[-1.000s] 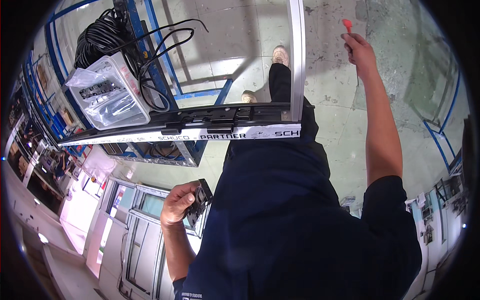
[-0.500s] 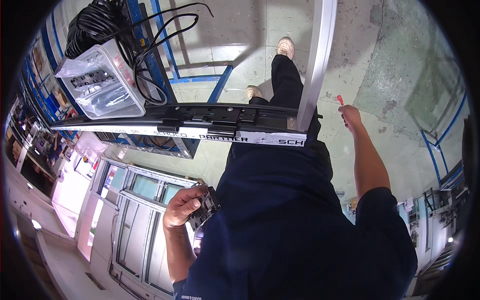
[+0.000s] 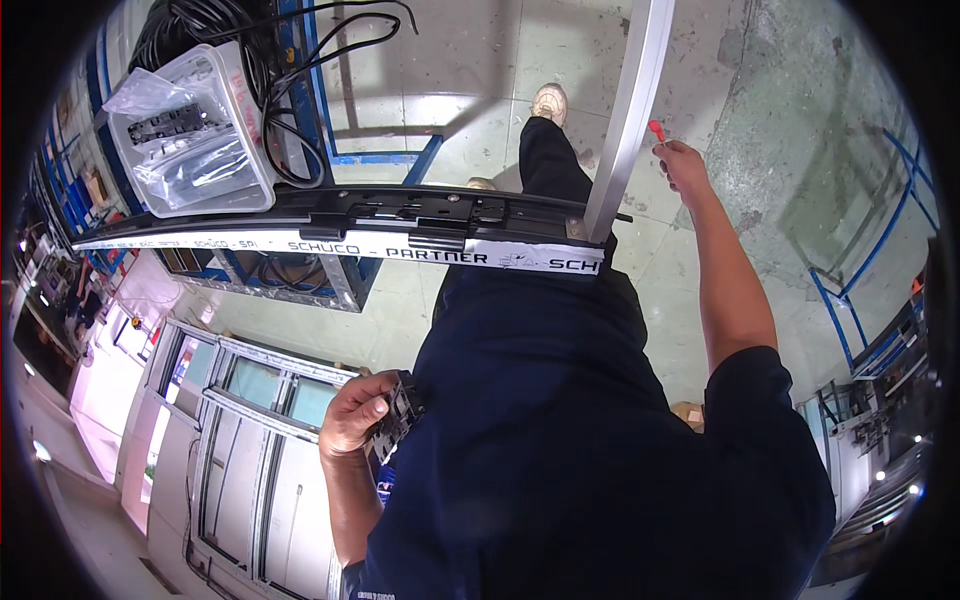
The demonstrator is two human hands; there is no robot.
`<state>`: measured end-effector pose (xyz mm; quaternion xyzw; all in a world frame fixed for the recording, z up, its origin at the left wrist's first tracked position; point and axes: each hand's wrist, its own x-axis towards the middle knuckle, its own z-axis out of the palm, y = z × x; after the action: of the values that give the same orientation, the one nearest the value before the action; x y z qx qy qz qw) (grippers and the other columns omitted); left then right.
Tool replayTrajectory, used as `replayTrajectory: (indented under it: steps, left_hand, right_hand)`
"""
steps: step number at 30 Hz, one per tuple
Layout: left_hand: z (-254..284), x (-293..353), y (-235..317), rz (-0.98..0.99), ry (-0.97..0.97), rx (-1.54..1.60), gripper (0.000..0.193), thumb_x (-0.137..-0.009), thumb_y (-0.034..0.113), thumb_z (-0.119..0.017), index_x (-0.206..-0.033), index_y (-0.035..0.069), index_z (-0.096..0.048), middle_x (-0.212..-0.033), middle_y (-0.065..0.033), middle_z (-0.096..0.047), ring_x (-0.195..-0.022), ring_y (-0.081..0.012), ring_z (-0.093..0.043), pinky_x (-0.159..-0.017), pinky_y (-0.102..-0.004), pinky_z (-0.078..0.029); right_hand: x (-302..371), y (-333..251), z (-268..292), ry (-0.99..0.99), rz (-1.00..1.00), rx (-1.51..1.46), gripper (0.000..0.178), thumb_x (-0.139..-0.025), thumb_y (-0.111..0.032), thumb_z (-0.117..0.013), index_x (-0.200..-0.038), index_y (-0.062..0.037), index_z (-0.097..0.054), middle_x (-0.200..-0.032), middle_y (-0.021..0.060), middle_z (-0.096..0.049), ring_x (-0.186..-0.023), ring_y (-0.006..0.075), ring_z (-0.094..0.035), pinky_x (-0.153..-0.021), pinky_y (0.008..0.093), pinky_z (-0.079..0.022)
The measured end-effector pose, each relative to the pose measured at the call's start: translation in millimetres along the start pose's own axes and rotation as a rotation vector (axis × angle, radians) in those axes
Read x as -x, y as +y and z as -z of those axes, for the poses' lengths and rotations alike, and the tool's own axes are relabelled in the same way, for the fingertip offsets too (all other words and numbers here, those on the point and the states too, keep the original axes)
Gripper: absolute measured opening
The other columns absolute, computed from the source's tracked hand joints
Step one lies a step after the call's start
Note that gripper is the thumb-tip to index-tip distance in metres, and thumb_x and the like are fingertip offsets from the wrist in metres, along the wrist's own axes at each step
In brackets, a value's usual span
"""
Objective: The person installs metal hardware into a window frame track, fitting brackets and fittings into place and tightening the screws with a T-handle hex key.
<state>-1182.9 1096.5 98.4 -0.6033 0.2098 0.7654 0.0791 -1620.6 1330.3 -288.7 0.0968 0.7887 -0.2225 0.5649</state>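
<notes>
My left hand (image 3: 355,412) is closed on a dark metal fitting (image 3: 398,412) with cut-outs, low at my left side by my shirt. Its thumb presses on the near face. My right arm reaches forward on the right. That hand (image 3: 682,167) is closed round a small red-ended tool (image 3: 656,130); the rest of it is hidden, so I cannot tell its exact kind. The hand is right of a pale metal bar (image 3: 632,110), apart from it. Crossing in front of me is a black profile (image 3: 520,215) with white printed film and black clamp-like fittings (image 3: 437,238).
A white plastic bin (image 3: 258,165) holding bagged parts and metal fittings rests on the profile's left end. Black cable (image 3: 300,150) is coiled beside it. Blue metal stands (image 3: 425,160) are ahead, and another blue frame (image 3: 845,300) is far right. White window frames (image 3: 215,400) lean at left.
My right hand has moved forward and slightly left with the red-ended tool. The profile and bin have shifted up and left in the picture. My left hand keeps hold of the fitting.
</notes>
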Motion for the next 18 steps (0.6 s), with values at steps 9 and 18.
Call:
replayTrajectory:
  steps: [9,18]
  left_hand:
    - [-6.5,-11.3,15.4,-0.067,0.118,-0.107,0.036,-0.103,0.029,-0.062,-0.108,-0.007,-0.064,-0.088,-0.0016,-0.065,-0.075,-0.0096,-0.057,-0.068,-0.0249,-0.043]
    - [-16.7,-26.2,21.2,-0.259,0.525,-0.545,0.032,-0.108,0.032,-0.053,-0.092,0.006,-0.065,-0.076,0.0056,-0.056,-0.070,-0.0040,-0.045,-0.063,-0.0231,-0.036]
  right_hand:
    - [21.1,41.0,-18.3,-0.031,-0.034,-0.038,0.016,-0.089,-0.025,-0.069,-0.091,-0.0094,-0.066,-0.066,-0.0022,-0.052,-0.048,0.0087,-0.041,-0.043,0.0293,-0.030]
    - [0.5,94.9,13.6,-0.019,-0.103,0.035,0.015,-0.089,-0.028,-0.068,-0.094,-0.0137,-0.066,-0.064,-0.0055,-0.049,-0.042,0.0057,-0.035,-0.038,0.0255,-0.026]
